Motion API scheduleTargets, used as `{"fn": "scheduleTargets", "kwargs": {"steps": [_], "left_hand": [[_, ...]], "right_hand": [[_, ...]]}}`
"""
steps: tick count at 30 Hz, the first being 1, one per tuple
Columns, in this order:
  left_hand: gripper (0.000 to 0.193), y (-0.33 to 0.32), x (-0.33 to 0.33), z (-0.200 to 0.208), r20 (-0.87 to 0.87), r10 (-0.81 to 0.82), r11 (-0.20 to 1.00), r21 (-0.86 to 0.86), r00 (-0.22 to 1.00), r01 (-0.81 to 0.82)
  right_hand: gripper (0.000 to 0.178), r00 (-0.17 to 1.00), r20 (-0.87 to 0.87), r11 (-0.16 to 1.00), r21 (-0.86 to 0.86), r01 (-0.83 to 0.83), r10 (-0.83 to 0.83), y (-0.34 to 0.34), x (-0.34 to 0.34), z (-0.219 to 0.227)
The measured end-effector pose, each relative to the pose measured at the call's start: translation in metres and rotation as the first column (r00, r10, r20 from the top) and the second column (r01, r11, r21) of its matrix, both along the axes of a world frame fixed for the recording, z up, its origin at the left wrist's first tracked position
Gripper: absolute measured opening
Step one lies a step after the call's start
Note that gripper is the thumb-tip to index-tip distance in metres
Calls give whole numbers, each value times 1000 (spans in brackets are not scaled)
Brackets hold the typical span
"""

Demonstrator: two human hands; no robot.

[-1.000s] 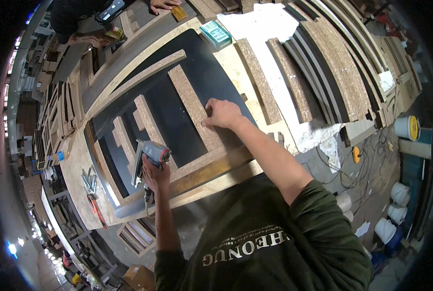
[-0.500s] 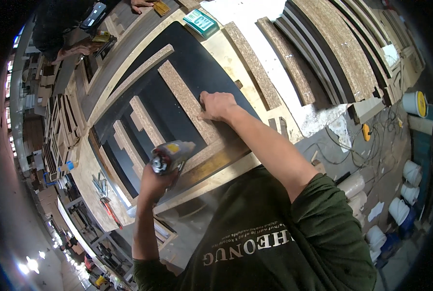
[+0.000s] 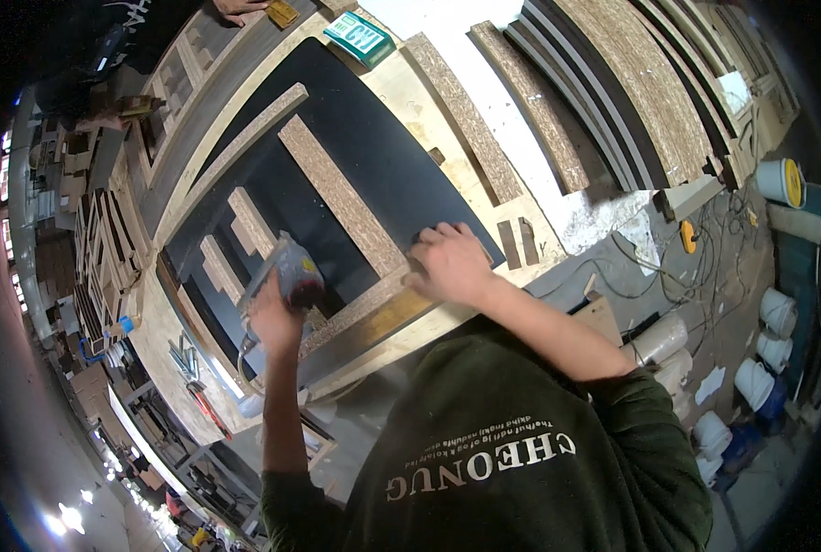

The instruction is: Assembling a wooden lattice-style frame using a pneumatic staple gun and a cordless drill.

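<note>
My left hand (image 3: 275, 317) is gripping the nail gun (image 3: 296, 269), its grey body extending beyond my fingers; my right hand (image 3: 456, 264) is curling at the front chipboard rail (image 3: 357, 311); its hold I cannot tell.

I could pick out lettering in two places: large pale capitals across the person's dark green shirt (image 3: 484, 446), with smaller lines too fine to make out, and bold green letters on a green-and-white box (image 3: 360, 39) on the desk (image 3: 418, 109).
</note>
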State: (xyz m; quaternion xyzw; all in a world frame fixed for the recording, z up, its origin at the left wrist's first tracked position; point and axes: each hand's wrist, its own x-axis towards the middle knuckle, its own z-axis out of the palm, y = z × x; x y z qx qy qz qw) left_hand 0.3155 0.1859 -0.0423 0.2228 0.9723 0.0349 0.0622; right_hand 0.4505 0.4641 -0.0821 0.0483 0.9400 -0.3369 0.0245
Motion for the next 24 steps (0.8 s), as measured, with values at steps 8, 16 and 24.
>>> {"fn": "scheduleTargets", "kwargs": {"steps": [8,16,24], "left_hand": [[62,14,5,7,50,13,995,-98,999,-8],[48,106,52,9,279,-92,932,361,956,-16],[64,154,29,-74,-156,64,953,303,986,-14]], "right_hand": [[21,958,-206,977,-117,180,-201,-12,18,-20],[20,973,-128,981,-34,190,-193,-12,19,-21],[23,983,-25,982,-51,182,-184,-14,14,-9]]}}
